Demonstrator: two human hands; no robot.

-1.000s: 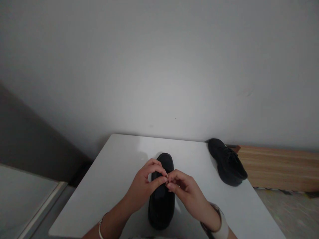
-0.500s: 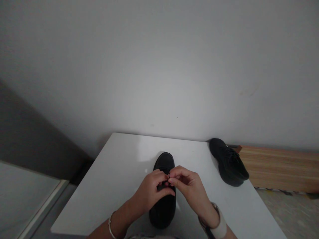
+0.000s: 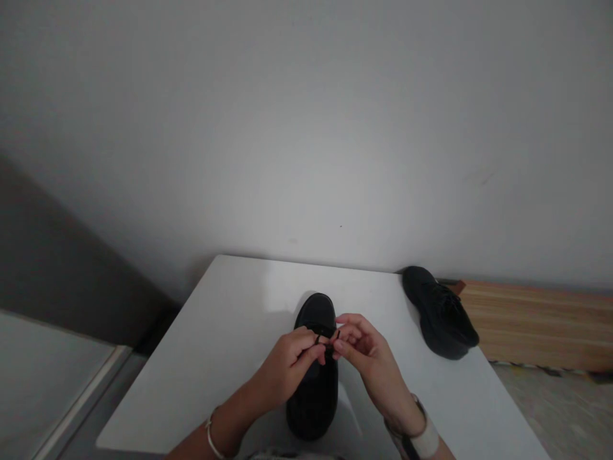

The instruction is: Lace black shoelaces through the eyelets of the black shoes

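Pinching the thin black shoelace (image 3: 327, 338) between thumb and forefinger, the left hand (image 3: 292, 367) and the right hand (image 3: 366, 354) meet fingertip to fingertip over the lacing of a black shoe (image 3: 313, 374). On each hand the pinching fingers are pressed together on the lace, and small dark loops show just above the fingertips; the right hand's other fingers are fanned loosely above. Half a second ago the hands were bunched tightly with the lace hidden; now the fingertips have drawn slightly apart and the lace shows between them, so the tying looks to be at the stage of forming or drawing a loop, not yet pulled snug.

The shoe stands near the middle of the tabletop (image 3: 230, 319), close to its near edge, toe pointing to the far edge. A bracelet (image 3: 209, 434) circles the left wrist, a pale wristband (image 3: 426, 437) the right. A second black shoe (image 3: 440, 313) lies at the far right corner, well apart, beside a wooden board (image 3: 536, 326) beyond the table.
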